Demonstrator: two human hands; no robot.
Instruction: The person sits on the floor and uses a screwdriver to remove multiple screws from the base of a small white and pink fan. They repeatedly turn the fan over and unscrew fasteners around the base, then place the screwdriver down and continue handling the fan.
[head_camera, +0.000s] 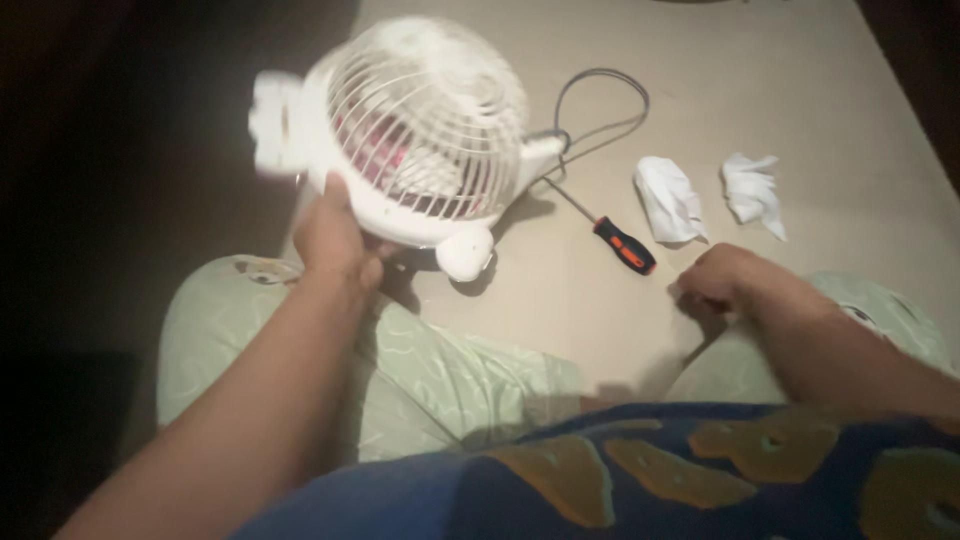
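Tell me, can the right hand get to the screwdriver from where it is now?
Probably yes. The right hand rests closed on the beige surface, just beside the handle end of the screwdriver. Nothing lies between them; the fan in the left hand and the crumpled tissues sit off that path.

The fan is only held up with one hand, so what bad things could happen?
The white fan is tilted and gripped only at its lower rim by the left hand, so it might slip and drop. Its cord trails loose across the mat and could snag. The screwdriver lies close to the right hand, so it might get bumped.
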